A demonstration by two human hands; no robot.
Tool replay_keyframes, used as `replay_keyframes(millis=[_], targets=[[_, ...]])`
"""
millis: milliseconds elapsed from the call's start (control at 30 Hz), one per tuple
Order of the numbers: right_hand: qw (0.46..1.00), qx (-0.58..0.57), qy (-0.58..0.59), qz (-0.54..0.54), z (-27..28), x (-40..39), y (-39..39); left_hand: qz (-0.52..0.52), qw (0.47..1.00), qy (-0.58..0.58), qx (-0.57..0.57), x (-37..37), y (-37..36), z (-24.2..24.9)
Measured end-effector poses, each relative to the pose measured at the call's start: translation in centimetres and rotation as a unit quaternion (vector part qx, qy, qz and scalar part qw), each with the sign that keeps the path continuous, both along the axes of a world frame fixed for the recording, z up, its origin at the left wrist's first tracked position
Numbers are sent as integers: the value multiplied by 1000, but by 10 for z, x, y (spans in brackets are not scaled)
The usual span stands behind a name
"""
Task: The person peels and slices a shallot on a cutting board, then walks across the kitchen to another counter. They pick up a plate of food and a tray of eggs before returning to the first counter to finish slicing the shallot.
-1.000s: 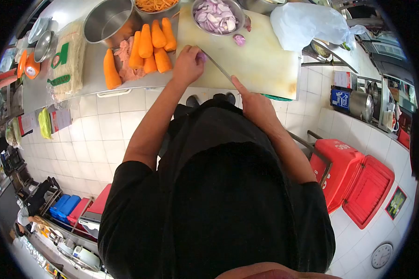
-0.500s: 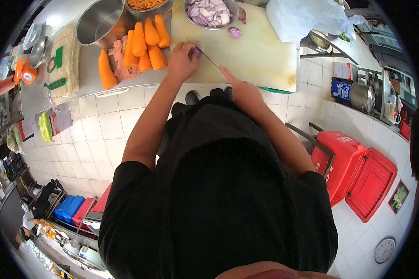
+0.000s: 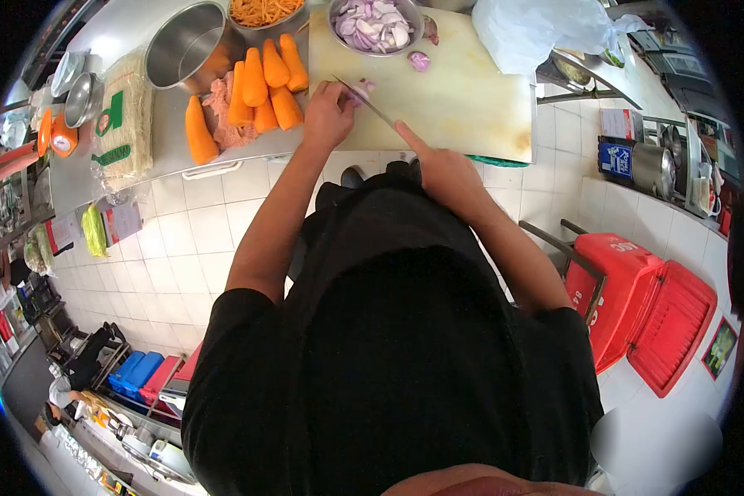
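My right hand [image 3: 448,175] is closed round the handle of a kitchen knife [image 3: 370,106], its forefinger stretched along the top toward the blade. The blade lies slanted over the cutting board [image 3: 455,112], its tip near my left hand [image 3: 329,116]. Bent fingers of my left hand hold a small purple shallot [image 3: 354,100] against the board, beside the blade; the fingers partly hide it. Small cut pieces [image 3: 367,84] lie just beyond the blade. Farther back are a whole peeled shallot [image 3: 419,61] and a metal bowl [image 3: 332,31] of sliced shallots.
Left of the board, several peeled carrots [image 3: 255,80] lie on a pink cloth [image 3: 221,101]. Behind them stand a deep metal pot [image 3: 169,62] and a bowl of shredded carrot [image 3: 264,10]. A plastic bag [image 3: 525,37] covers the back right corner. A red bin [image 3: 608,289] stands at right.
Small cut pieces now show on the board past the blade, where the shallot looked whole before. The whole view has shifted slightly; both hands stay in nearly the same place.
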State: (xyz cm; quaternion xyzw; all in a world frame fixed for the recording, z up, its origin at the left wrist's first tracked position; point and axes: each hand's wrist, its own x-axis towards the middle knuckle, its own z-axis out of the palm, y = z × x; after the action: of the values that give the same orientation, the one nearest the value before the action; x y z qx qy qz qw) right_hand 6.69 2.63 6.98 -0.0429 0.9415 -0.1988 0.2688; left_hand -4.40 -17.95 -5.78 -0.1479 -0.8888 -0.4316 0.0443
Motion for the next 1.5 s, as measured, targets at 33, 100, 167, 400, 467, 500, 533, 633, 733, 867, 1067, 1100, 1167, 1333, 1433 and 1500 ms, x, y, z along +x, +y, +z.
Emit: replay_keyframes(millis=[33,100,167,400,467,500,533,633,733,867,1067,1100,1167,1333,1433,1500], targets=[[1000,7,-20,-9,0,2,-1,3,1000,6,6,0,0,-1],[999,-23,2,-24,-30,6,2,8,1000,18,19,1,3,-2],[999,-37,28,-19,-47,-4,7,14,999,10,28,-3,4,2],[1000,2,14,-24,-40,-8,33,-59,994,88,24,-3,-4,-10],[999,5,11,-31,-34,-3,35,-43,998,37,2,-1,-4,-3],[999,6,2,-32,-27,4,34,-36,999,10,-8,2,-3,0],[999,6,-7,-33,-24,9,31,-27,999,-3,-19,4,-3,1],[999,14,-28,-36,-25,16,20,2,999,-38,-37,8,1,5],[998,-43,40,-37,-41,18,14,15,998,-59,-13,15,4,7],[999,-22,31,-15,-31,13,12,-29,999,-24,16,18,1,0],[1000,7,-3,-6,19,23,15,-49,999,-3,-14,15,-1,5],[1000,20,-4,-4,24,25,17,-50,999,-2,-10,14,0,7],[999,37,-9,-2,30,28,17,-50,998,-9,-22,16,0,8],[999,49,-3,0,26,26,17,-49,997,-47,-43,17,4,17],[998,54,-9,-2,31,25,16,-36,997,-43,-43,19,8,15],[999,45,-24,-9,26,21,14,-23,998,-30,-43,19,10,13]])
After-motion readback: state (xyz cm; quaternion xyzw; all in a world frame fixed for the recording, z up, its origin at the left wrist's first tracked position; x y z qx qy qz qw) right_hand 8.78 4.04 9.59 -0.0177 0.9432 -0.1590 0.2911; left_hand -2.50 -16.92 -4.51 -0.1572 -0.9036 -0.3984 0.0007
